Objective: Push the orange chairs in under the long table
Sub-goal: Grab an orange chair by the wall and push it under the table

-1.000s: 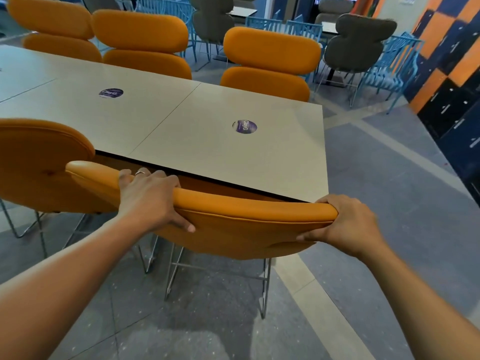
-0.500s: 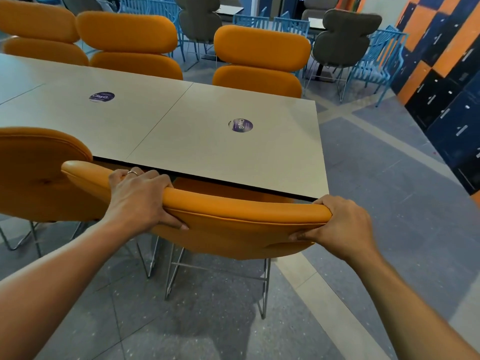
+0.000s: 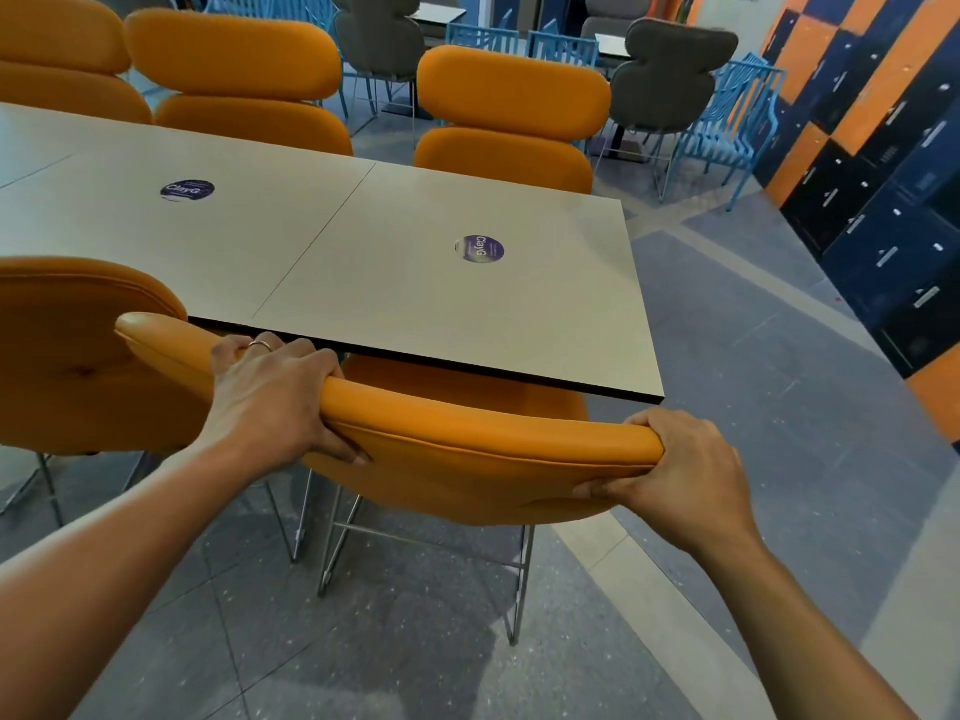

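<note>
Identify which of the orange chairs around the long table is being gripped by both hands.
The near-side orange chair at the table's right end: left hand and right hand clasp its backrest. The others stand untouched.

Left sticker [image 3: 187, 190] on table [image 3: 363, 283]: "ClayG"
Right sticker [image 3: 483, 249]: "ClayG", turned sideways
</note>
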